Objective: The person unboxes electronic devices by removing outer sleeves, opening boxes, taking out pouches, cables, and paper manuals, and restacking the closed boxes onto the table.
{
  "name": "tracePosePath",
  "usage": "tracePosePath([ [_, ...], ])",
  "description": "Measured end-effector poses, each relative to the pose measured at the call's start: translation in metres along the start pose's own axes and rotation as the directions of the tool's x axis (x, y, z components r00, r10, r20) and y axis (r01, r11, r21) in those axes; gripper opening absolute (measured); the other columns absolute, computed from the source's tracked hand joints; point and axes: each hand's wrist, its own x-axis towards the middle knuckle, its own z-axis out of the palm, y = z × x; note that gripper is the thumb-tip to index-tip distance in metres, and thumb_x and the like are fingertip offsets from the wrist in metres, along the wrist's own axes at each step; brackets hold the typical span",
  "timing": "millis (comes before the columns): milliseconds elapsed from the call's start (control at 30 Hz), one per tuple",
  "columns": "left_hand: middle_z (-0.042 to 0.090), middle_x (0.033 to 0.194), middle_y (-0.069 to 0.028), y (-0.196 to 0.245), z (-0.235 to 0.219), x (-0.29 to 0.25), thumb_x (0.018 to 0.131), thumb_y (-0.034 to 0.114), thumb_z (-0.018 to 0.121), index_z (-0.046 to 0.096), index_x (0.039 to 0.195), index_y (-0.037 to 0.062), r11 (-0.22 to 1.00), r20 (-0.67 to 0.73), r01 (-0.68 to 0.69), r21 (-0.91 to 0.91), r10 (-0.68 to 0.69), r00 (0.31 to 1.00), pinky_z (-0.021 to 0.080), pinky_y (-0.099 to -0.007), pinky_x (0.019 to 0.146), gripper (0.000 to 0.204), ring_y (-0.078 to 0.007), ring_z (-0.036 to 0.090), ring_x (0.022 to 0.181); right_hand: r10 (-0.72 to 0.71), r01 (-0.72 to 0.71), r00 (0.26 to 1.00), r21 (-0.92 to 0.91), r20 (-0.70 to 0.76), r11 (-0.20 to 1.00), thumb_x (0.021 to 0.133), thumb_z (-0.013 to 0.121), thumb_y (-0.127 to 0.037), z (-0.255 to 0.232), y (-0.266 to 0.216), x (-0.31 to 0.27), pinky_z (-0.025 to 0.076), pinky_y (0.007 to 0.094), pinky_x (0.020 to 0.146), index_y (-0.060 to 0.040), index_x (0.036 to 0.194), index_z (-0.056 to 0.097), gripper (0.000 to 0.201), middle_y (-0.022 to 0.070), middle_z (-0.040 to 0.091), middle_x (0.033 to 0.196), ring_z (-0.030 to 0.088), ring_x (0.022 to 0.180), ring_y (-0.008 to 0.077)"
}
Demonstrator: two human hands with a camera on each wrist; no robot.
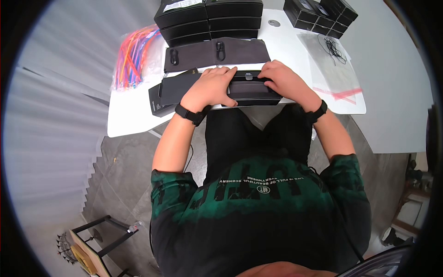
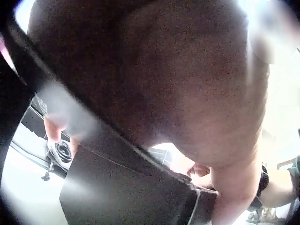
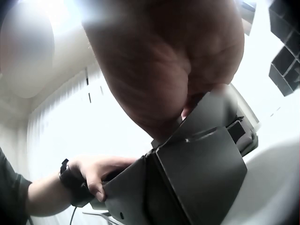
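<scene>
An open black box [image 1: 258,101] lies at the table's near edge, with a dark grey lining inside and a small light tab at its far wall. My left hand [image 1: 210,87] spans its left end, thumb on the near side and fingers at the far side. At the far right corner, my right hand [image 1: 285,79] pinches the box's edge between thumb and fingers. In the right wrist view, some right fingertips are hidden behind a raised flap [image 3: 201,117]. A dark flat panel [image 1: 175,88] extends left from under the left hand, overlapping a printed black box piece [image 1: 159,107].
Beyond the box lie dark grey cloth pieces [image 1: 194,54] with coiled black cables [image 1: 220,51] on them. Stacked black boxes [image 1: 210,24] stand behind, more boxes [image 1: 318,18] at back right. Bagged coloured strips [image 1: 134,60] lie left; clear bags [image 1: 330,69] with thin black wires lie right.
</scene>
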Motion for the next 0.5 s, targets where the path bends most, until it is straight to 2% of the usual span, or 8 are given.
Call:
tracePosePath([
  [33, 0.058, 0.14, -0.0207, 0.0, -0.001, 0.0, 0.061, 0.039, 0.087, 0.047, 0.149, -0.0013, 1.0, 0.031, 0.01, -0.008, -0.009, 0.999, 0.038, -0.0447, 0.115, 0.105, -0.0378, 0.054, 0.133, -0.008, 0.008, 1.0, 0.001, 0.002, 1.0, 0.084, 0.074, -0.004, -0.002, -0.004, 0.009, 0.055, 0.041, 0.088, -0.0042, 0.106, 0.072, 0.022, 0.0086, 0.066, 0.104, 0.065, 0.096, 0.0303],
  [100, 0.058, 0.141, -0.0208, -0.001, 0.0, 0.0, 0.061, 0.04, 0.087, 0.047, 0.15, -0.0012, 1.0, 0.026, 0.017, -0.01, -0.017, 1.0, 0.038, -0.0447, 0.115, 0.105, -0.0378, 0.054, 0.133, 0.095, -0.096, 0.959, -0.01, 0.267, 0.995, 0.082, 0.074, -0.005, -0.007, -0.012, 0.025, 0.053, 0.0414, 0.093, -0.0037, 0.101, 0.075, 0.019, 0.0106, 0.067, 0.103, 0.064, 0.101, 0.031],
  [233, 0.057, 0.141, -0.0209, -0.002, 0.0, -0.002, 0.062, 0.041, 0.087, 0.047, 0.15, -0.0013, 0.999, 0.029, 0.015, -0.032, -0.014, 0.999, 0.038, -0.0447, 0.116, 0.106, -0.0374, 0.053, 0.134, 0.069, -0.016, 0.924, -0.144, 0.375, 0.989, 0.078, 0.079, -0.008, -0.012, -0.031, 0.047, 0.053, 0.0405, 0.091, -0.0049, 0.093, 0.077, 0.015, 0.0091, 0.067, 0.105, 0.062, 0.112, 0.0309],
  [300, 0.057, 0.141, -0.0208, -0.003, 0.002, -0.002, 0.062, 0.042, 0.087, 0.047, 0.15, -0.0015, 0.999, 0.017, 0.018, -0.033, -0.018, 1.0, 0.038, -0.0446, 0.116, 0.106, -0.0372, 0.053, 0.135, 0.165, 0.001, 0.899, -0.378, 0.406, 0.926, 0.074, 0.084, -0.012, -0.011, -0.036, 0.052, 0.051, 0.0413, 0.094, -0.0068, 0.087, 0.078, 0.015, 0.009, 0.066, 0.122, 0.056, 0.127, 0.0341],
  [333, 0.057, 0.141, -0.0207, -0.003, 0.003, -0.002, 0.062, 0.042, 0.087, 0.046, 0.15, -0.0016, 0.999, 0.01, 0.016, -0.033, -0.015, 1.0, 0.037, -0.0445, 0.116, 0.106, -0.0371, 0.053, 0.135, 0.163, 0.005, 0.898, -0.381, 0.409, 0.925, 0.074, 0.084, -0.012, -0.005, -0.032, 0.049, 0.051, 0.0413, 0.094, -0.0068, 0.087, 0.078, 0.015, 0.009, 0.066, 0.122, 0.056, 0.127, 0.0341],
  [400, 0.057, 0.141, -0.0206, -0.004, 0.004, -0.001, 0.062, 0.042, 0.087, 0.046, 0.15, -0.0017, 0.999, 0.008, 0.02, -0.027, -0.019, 1.0, 0.037, -0.0445, 0.116, 0.107, -0.0372, 0.053, 0.135, 0.031, 0.125, 0.949, -0.463, 0.315, 0.877, 0.071, 0.087, -0.017, 0.007, -0.025, 0.044, 0.046, 0.0447, 0.103, -0.0086, 0.089, 0.08, 0.021, 0.0103, 0.059, 0.143, 0.043, 0.143, 0.0379],
  [433, 0.057, 0.14, -0.0205, -0.004, 0.004, -0.001, 0.062, 0.042, 0.087, 0.046, 0.151, -0.0019, 1.0, 0.01, 0.023, -0.019, -0.023, 1.0, 0.037, -0.0445, 0.116, 0.107, -0.0372, 0.053, 0.135, 0.029, 0.13, 0.948, -0.467, 0.318, 0.875, 0.071, 0.087, -0.017, 0.009, -0.018, 0.046, 0.046, 0.0447, 0.103, -0.0086, 0.089, 0.08, 0.021, 0.0103, 0.059, 0.143, 0.043, 0.143, 0.0379],
  [500, 0.057, 0.14, -0.0205, -0.004, 0.003, -0.001, 0.062, 0.042, 0.087, 0.046, 0.151, -0.002, 0.999, 0.007, 0.028, -0.022, -0.028, 1.0, 0.037, -0.0445, 0.116, 0.107, -0.0373, 0.053, 0.135, 0.171, 0.017, 0.844, -0.345, 0.508, 0.939, 0.071, 0.088, -0.018, 0.007, -0.015, 0.054, 0.04, 0.0485, 0.11, -0.0074, 0.091, 0.08, 0.024, 0.012, 0.051, 0.154, 0.035, 0.149, 0.0379],
])
